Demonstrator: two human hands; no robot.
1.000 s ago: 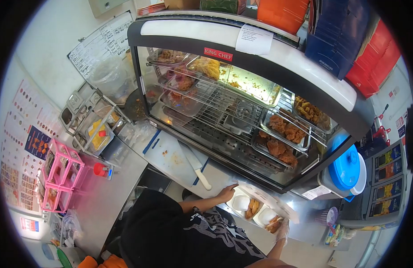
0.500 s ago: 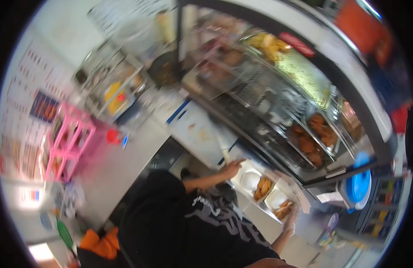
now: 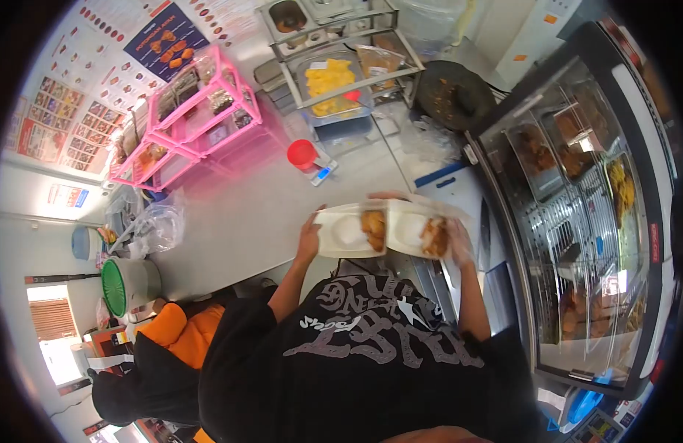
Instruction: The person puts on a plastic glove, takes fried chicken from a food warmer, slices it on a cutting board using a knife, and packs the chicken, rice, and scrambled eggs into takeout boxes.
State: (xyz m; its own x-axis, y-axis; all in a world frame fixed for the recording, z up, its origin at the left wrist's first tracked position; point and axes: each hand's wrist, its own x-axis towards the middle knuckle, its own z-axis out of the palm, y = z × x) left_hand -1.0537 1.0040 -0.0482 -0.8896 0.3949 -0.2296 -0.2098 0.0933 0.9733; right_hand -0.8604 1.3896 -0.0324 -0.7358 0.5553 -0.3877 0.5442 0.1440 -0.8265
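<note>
I hold two open white takeaway boxes side by side over the front of the metal counter. In the left takeaway box lie a white mound of what looks like rice and brown fried pieces. The right takeaway box has a similar white mound and fried chicken. My left hand is closed on the outer side of the left box. At the far side of the right box, my right hand grips its edge, slightly blurred, seemingly in a clear plastic glove.
A glass display cabinet with trays of fried food stands on the right. Ahead are a red cup on a small scale, a metal rack and a stone mortar. Pink shelves stand left. A person in black and orange is at lower left.
My view has turned left, away from the cabinet toward the counter. Both boxes have moved with my hands to the counter's front. My left hand has shifted to the left box's outer side.
</note>
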